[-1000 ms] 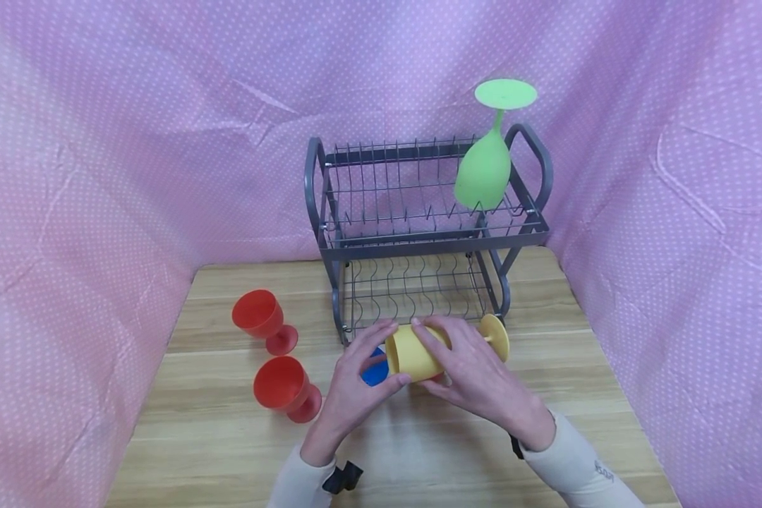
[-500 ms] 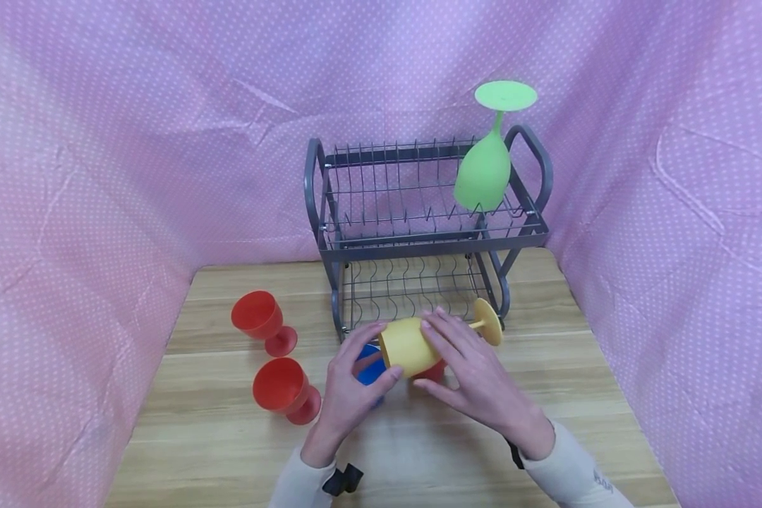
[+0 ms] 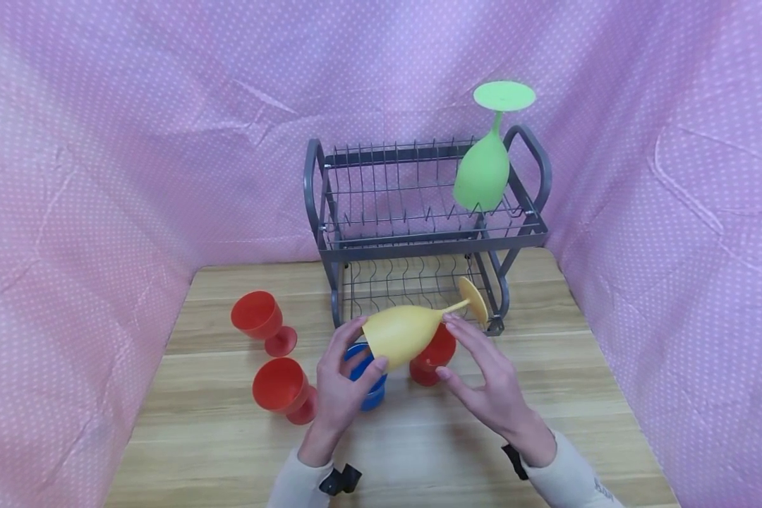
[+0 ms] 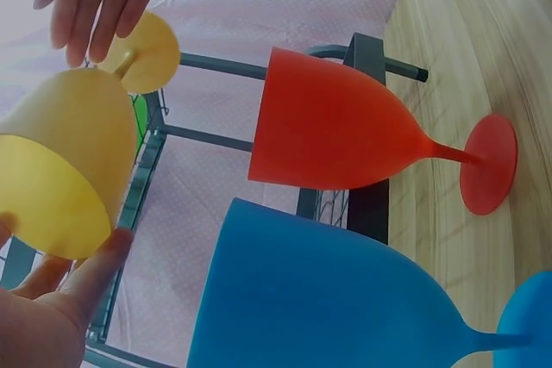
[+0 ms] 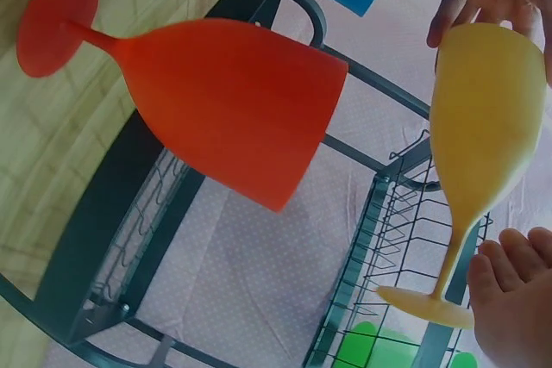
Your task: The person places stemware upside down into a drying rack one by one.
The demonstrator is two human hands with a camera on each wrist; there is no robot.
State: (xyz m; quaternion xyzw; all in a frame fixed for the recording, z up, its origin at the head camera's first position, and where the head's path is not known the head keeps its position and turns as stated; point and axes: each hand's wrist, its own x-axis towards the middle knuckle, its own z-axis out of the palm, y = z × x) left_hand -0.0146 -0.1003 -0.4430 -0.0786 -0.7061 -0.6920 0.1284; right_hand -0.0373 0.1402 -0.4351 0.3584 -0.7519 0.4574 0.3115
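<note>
A yellow goblet (image 3: 401,333) is held up tilted on its side, rim toward the left and foot toward the upper right. My left hand (image 3: 339,391) grips the bowl near its rim between fingers and thumb. My right hand (image 3: 492,395) is spread beside the stem, fingertips right at the base of the bowl and thumb well away. Below the yellow goblet, a blue goblet (image 3: 373,396) and a red goblet (image 3: 427,368) stand upright on the table, partly hidden in the head view. The right wrist view shows the yellow goblet's stem and foot (image 5: 427,306) close to the right fingertips.
Behind the hands stands a dark two-tier dish rack (image 3: 432,247). A green goblet (image 3: 485,169) sits upside down on its upper tier at the right. Two more red goblets, a rear one (image 3: 257,316) and a front one (image 3: 282,386), stand on the left of the wooden table (image 3: 184,451).
The yellow goblet has shifted up and left, its foot end tipping higher. My right hand has loosened from the bowl and drawn back to the right, while the left keeps its hold.
</note>
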